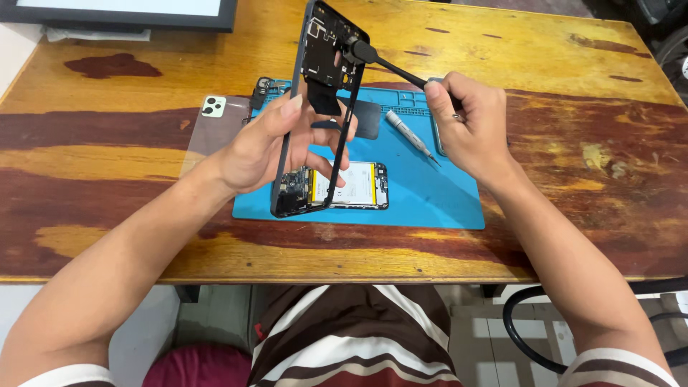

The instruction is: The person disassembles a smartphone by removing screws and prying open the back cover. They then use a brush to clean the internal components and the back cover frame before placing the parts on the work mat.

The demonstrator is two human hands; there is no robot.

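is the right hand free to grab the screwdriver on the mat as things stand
Probably not right away. The screwdriver lies in the open on the blue mat, just left of the right hand, but that hand is pinching a black tool against the phone frame held up by the left hand.

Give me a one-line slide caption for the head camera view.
Left hand holds a black phone frame upright over a blue mat; right hand applies a black tool.
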